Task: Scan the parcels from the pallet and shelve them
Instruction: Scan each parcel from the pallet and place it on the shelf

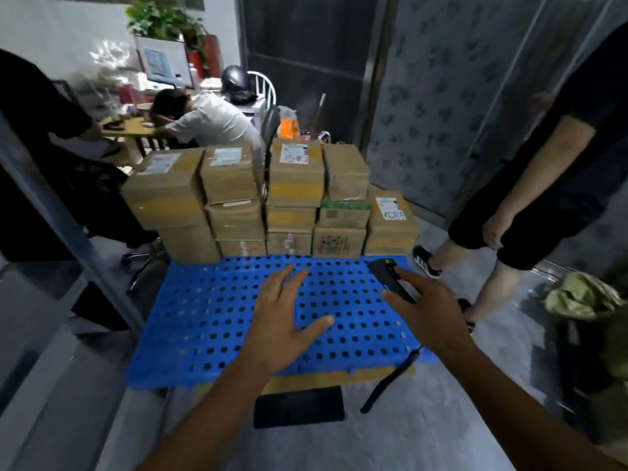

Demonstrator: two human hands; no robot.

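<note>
Shows parcels (272, 195) stacked at far edge of pallet (210, 317). Holds left grip (278, 321) wide over pallet; clasps scanner (385, 271) in right grip (431, 307), lower end hidden behind fingers.

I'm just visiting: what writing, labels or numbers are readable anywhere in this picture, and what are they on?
Nothing reads clearly.
top middle parcel: handwritten marks on its white label, too blurred to read.
low right parcel: dark scribbles on its white label, unreadable.
green-banded carton: print too small.
monitor: screen too blurred.
scanner in the right hand: no legible marking.
</note>
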